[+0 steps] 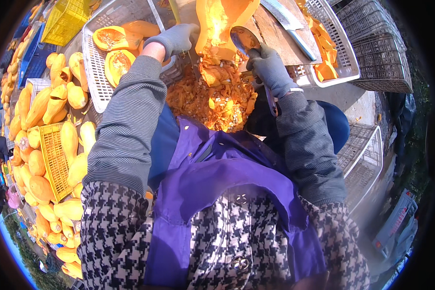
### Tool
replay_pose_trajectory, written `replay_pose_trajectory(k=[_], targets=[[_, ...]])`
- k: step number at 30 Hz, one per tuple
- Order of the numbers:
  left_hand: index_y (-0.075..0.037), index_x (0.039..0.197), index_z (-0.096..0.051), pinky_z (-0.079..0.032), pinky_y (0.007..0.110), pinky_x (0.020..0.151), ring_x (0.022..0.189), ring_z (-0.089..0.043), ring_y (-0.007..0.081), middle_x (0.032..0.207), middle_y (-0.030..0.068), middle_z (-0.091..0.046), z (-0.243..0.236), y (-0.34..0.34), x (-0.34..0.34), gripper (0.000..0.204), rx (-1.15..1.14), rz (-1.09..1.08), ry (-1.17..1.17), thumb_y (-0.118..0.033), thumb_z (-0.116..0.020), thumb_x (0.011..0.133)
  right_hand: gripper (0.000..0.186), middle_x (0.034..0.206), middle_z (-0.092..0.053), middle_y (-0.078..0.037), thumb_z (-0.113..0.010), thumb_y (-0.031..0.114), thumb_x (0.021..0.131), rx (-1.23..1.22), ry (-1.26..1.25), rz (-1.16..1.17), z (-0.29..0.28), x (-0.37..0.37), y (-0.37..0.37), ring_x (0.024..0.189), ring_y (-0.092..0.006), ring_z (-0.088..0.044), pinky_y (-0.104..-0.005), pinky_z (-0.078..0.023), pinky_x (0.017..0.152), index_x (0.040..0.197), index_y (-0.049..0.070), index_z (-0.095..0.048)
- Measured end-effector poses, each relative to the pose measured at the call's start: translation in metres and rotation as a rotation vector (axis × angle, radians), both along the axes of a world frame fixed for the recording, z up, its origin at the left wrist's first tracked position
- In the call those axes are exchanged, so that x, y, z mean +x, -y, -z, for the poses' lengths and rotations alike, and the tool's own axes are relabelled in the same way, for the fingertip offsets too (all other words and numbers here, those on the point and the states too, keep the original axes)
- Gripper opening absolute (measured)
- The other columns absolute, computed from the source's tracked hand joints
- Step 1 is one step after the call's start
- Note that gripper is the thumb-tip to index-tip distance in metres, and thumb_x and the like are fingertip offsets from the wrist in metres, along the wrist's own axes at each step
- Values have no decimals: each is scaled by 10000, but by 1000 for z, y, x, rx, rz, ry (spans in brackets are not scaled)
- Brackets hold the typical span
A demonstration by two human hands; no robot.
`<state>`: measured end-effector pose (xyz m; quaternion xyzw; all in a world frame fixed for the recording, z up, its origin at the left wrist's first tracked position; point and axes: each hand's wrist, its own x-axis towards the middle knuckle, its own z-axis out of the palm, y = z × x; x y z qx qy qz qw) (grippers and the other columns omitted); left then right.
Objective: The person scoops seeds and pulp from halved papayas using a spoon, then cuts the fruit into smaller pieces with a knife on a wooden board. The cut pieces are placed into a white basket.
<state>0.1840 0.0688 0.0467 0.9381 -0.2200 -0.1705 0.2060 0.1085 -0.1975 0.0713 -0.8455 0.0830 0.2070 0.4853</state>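
While your right hand [271,70] is wrapped firmly around the round-headed scoop [247,39], your left hand [179,39] sits on the other side of the cut squash [227,19] with its fingers curled. You can't tell from this view whether those fingers press on the rind or stop just beside it.

The squash is at the top centre of the frame, between your two hands and partly cut off by the upper edge; what shows of its long axis runs roughly up and down the frame. The key relation is at its right side: the scoop's head lies up and to the left of your right grip, against or just beside the flesh, so the right hand is the one working nearest the hollow. Stringy pulp [217,72] hangs from the squash's lower end, directly above the seedy heap [227,106] at centre.
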Motion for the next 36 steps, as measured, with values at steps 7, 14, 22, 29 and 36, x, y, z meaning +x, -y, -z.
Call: replay_pose_trajectory(k=[7,14,22,29,36], targets=[[19,1301,-470,-507,390,825,986,-614,270,1136,155,-607,21,37,40,667,-643,-650,-95,-338,-715,794,241,954,-655,-226,-480,198,911,-586,418,-346,-4,27,-23,911,-367,-642,-454,-495,804,1065,24,-544],[69,1003,-662,-511,286,654,709,-644,191,879,121,-681,25,83,26,375,-822,-1003,-140,-215,-743,772,202,913,-665,-220,-467,108,891,-798,457,-679,-21,9,-27,889,-354,-660,-448,-520,755,1067,17,-502],[90,977,-641,-509,308,650,724,-647,213,892,140,-679,7,94,11,398,-818,-982,-182,-217,-750,748,439,859,-645,-172,-713,257,759,-894,503,-1000,-58,4,-5,872,-352,-640,-428,-509,710,1057,36,-478],[91,1003,-617,-515,314,681,761,-656,219,901,163,-674,3,94,10,398,-844,-980,-186,-199,-733,755,201,915,-664,-206,-495,112,886,-930,546,-934,-61,5,-24,880,-334,-669,-428,-539,736,1044,-4,-539],[90,982,-645,-520,354,715,849,-677,323,904,218,-680,3,95,8,377,-749,-992,-68,-183,-686,725,249,912,-671,-179,-558,112,854,-941,418,-957,-76,1,-10,877,-336,-667,-415,-533,726,1085,27,-524]])
